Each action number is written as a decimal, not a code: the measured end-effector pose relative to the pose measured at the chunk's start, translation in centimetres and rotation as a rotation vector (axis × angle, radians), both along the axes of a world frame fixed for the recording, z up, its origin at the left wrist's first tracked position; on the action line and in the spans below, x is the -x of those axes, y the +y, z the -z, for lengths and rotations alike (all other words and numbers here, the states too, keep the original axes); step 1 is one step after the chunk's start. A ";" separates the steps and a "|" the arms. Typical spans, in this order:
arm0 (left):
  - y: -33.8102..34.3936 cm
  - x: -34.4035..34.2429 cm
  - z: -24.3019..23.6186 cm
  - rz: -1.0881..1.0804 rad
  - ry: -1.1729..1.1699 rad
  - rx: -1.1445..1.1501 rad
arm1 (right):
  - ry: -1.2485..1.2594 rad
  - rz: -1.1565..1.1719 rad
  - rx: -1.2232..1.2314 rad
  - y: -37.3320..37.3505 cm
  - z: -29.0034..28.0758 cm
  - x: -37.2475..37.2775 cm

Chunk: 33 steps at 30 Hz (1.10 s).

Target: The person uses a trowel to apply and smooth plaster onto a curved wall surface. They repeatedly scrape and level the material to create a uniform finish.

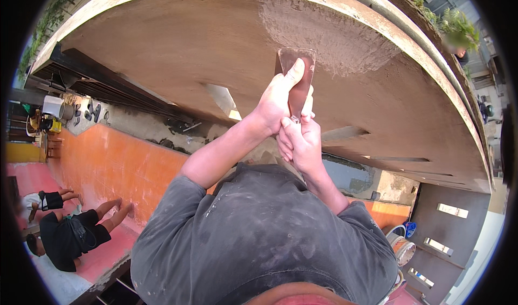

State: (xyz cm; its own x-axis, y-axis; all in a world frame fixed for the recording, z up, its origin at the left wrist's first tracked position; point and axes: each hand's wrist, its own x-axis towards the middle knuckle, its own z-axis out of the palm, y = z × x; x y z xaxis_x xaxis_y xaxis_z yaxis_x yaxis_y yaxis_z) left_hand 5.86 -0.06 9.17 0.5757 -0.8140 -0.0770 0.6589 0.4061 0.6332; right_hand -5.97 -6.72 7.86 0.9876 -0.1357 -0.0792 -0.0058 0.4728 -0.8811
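A wide putty knife with a flat, shiny blade points up against a brown plastered wall. My left hand grips the blade, its thumb laid along the face and fingers behind it. Just below, my right hand is closed round the handle, which its fingers mostly hide. Both hands are close together in front of my chest. Above the blade is a rough, lighter patch of plaster that reaches toward the wall's top edge. Whether the blade touches the wall cannot be made out.
Slot-like openings pierce the wall. Dark metal bars lie along its left side. Behind, an orange surface borders a pink floor, where two people are. At right stand buckets near a grey gate.
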 end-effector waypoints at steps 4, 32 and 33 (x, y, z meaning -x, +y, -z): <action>-0.8 0.3 0.3 0.002 0.012 0.084 | 0.029 -0.043 0.002 -1.3 -0.4 0.3; -0.7 -0.3 4.7 -0.971 -1.799 -0.237 | -0.112 -0.249 -0.173 -4.7 1.3 1.8; -1.4 -0.7 4.4 -1.032 -1.825 -0.200 | -0.119 -0.255 -0.214 -5.2 1.5 1.7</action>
State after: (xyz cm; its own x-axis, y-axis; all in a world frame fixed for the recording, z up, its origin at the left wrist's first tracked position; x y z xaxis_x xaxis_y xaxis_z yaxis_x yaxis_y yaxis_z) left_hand 6.60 -1.47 4.81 0.2100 -0.2814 0.9363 -0.9763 -0.0083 0.2165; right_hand -7.65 -11.94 6.39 0.9916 0.1235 0.0387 -0.0504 0.6436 -0.7637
